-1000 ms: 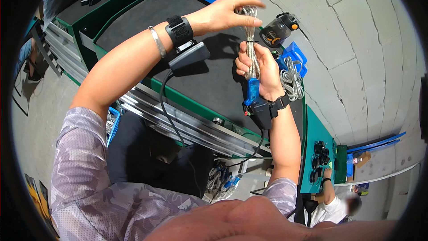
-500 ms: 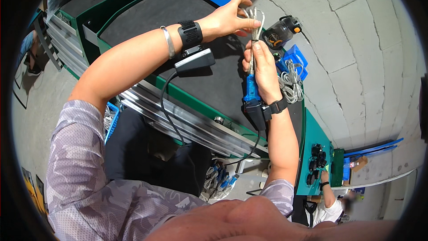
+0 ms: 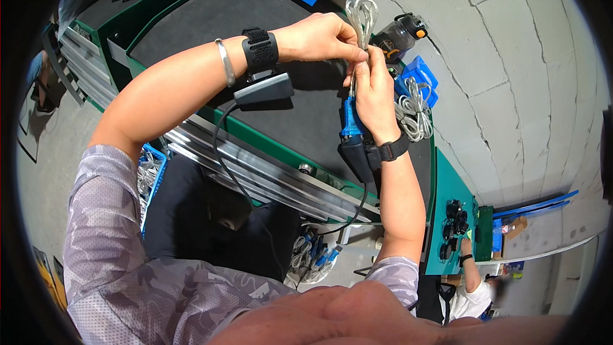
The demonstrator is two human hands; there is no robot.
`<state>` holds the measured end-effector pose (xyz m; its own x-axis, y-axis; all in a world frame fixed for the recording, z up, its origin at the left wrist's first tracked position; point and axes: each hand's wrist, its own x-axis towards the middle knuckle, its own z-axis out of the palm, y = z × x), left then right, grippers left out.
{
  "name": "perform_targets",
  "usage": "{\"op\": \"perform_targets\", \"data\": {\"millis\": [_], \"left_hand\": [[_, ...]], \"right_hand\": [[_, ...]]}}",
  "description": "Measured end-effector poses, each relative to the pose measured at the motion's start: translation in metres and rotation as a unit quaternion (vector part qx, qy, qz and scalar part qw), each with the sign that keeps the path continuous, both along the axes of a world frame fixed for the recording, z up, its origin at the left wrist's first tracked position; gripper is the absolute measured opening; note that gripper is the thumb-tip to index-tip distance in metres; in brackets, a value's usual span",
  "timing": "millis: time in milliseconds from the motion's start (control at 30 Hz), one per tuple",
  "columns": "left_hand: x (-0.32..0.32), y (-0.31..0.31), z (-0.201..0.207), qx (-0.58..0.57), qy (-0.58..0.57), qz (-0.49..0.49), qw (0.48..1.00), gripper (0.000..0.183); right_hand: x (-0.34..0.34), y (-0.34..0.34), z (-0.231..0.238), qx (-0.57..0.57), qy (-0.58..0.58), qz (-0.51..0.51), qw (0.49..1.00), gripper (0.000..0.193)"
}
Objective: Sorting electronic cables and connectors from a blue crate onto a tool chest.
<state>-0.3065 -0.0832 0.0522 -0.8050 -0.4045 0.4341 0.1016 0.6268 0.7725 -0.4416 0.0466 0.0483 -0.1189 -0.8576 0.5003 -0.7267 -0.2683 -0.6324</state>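
A bundle of clear, silvery cable stands upright between my hands above the dark work surface, its loops pointing away from me. My right hand is closed around the lower part of the bundle. Below those fingers a translucent blue plug housing hangs at the cable's lower end. My left hand pinches the bundle at its narrow waist, just above my right thumb. The fingertips of both hands meet there, and the tie seen earlier at that waist is covered by them.
Right of my hands lie another coiled silvery cable and a blue tray, with a dark bottle behind. Cables fill a blue basket and a pale bin below. A co-worker's hand reaches onto a green table.
My left hand has come down from the loops to the bundle's waist and closed its spread fingers there. My right hand still grips the bundle, having slid slightly left with it.
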Motion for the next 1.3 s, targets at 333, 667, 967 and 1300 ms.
{"op": "perform_targets", "data": {"millis": [333,667,967,1300], "left_hand": [[0.002,0.008,0.002,0.216,0.083,-0.171,0.958,0.023],[0.011,0.022,0.011,0.287,0.104,-0.223,0.926,0.025],[0.005,0.007,0.013,0.244,0.046,-0.155,0.956,0.021],[0.006,-0.004,0.005,-0.430,0.062,0.074,0.898,0.042]], "right_hand": [[0.005,0.001,0.007,0.028,-0.217,0.161,0.962,0.022],[0.002,0.016,0.019,0.146,-0.421,0.325,0.834,0.028],[-0.012,-0.004,0.000,0.123,-0.481,0.218,0.840,0.030],[-0.022,-0.006,-0.010,0.229,-0.520,0.244,0.786,0.040]]}}
